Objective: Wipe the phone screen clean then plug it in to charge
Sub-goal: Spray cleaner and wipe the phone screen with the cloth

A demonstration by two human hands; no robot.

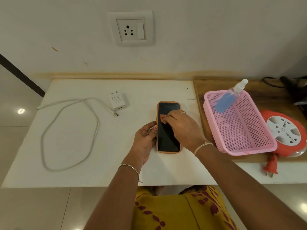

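Phone (167,133) lies flat on the white table (99,155), left hand (145,141) gripping its edge, right hand (181,125) fingertips pinched onto the screen; any cloth is hidden. Pressing hard could slide it toward the pink basket (239,128).

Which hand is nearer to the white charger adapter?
Left. The left hand steadies the phone at its left edge, the side facing the charger adapter. The right hand rests on the screen, farther right.
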